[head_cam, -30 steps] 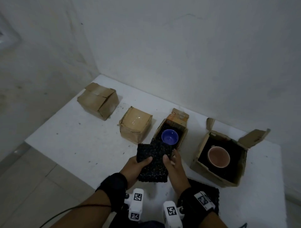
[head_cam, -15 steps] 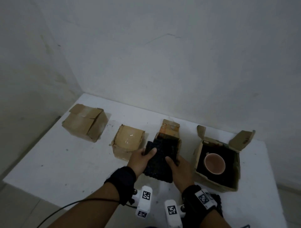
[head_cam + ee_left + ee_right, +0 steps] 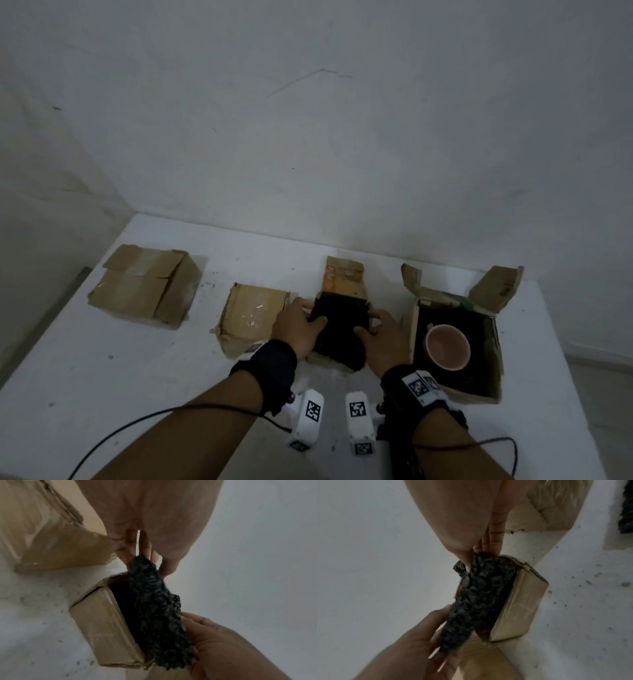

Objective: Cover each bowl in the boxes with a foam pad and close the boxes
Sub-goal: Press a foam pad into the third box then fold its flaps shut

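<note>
Both hands hold a black foam pad (image 3: 339, 325) at its sides, tilted over the mouth of the small open box (image 3: 344, 281), third from the left. My left hand (image 3: 310, 313) pinches the pad's left edge and my right hand (image 3: 370, 323) pinches its right edge. In the left wrist view the pad (image 3: 157, 615) leans on the box (image 3: 102, 628). The right wrist view shows the pad (image 3: 474, 601) against the same box (image 3: 522, 608). The bowl in this box is hidden under the pad. A pink bowl (image 3: 447, 346) sits uncovered in black foam in the open box (image 3: 493, 383) at the right.
Two closed cardboard boxes stand to the left, a large one (image 3: 147, 284) and a smaller taped one (image 3: 253, 318) beside my left hand. The white table (image 3: 120, 377) ends at a wall behind the boxes. Cables trail from both wrists.
Both hands carried the foam pad forward from in front of the small open box onto its opening. The blue bowl seen earlier is now covered.
</note>
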`<state>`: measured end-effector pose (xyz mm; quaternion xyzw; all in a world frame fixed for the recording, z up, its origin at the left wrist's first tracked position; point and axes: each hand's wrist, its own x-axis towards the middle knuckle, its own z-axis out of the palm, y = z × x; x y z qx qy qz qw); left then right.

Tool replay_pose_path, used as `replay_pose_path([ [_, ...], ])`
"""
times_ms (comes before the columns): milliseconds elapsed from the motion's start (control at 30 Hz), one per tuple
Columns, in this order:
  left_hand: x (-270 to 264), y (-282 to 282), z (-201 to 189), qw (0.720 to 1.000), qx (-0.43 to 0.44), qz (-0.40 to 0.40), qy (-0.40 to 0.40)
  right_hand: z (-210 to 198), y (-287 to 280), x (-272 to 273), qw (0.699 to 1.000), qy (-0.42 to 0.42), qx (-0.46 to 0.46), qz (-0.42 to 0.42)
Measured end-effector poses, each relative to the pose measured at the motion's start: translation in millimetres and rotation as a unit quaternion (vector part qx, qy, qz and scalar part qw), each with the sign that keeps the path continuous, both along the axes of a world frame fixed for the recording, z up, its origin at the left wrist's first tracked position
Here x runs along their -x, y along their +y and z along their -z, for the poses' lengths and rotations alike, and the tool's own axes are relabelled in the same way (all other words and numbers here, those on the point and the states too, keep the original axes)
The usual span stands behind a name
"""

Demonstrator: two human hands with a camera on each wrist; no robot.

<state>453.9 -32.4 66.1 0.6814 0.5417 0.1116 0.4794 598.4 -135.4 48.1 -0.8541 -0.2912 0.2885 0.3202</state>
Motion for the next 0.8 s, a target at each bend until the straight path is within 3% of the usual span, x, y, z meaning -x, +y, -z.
replay_pose_path([
  [133,-1.3,4.0,10.0,0.998,-0.032,0.025,0.049,-0.6,10.7,-0.9,0.996,-0.071,0.032,-0.047],
  [200,-6.0,6.4,12.5,0.997,-0.05,0.004,0.053,-7.2,8.3,2.3,0.989,-0.135,-0.008,-0.057],
  [267,-10.0,7.8,13.5,0.997,-0.052,-0.013,0.056,-14.0,0.9,6.7,0.978,-0.153,-0.017,-0.138],
  [367,-12.5,11.1,15.9,0.997,-0.056,-0.009,0.054,-12.9,-7.9,10.9,0.95,-0.124,0.049,-0.284],
  [433,-11.2,14.5,14.4,0.994,-0.095,0.014,0.059,-5.6,-6.4,8.3,0.937,-0.139,0.081,-0.311],
  [500,-9.6,17.8,9.1,0.985,-0.152,0.069,0.047,1.7,-1.9,4.5,0.935,-0.144,0.091,-0.312],
  [567,-8.4,19.0,2.7,0.972,-0.153,0.177,0.033,8.0,1.7,1.1,0.934,-0.151,0.085,-0.312],
  [667,-11.1,19.7,1.5,0.916,-0.119,0.364,0.12,14.9,4.7,-2.8,0.921,-0.187,0.098,-0.326],
  [800,-17.9,26.2,6.9,0.869,-0.15,0.418,0.219,9.3,10.0,-6.0,0.919,-0.181,0.104,-0.334],
])
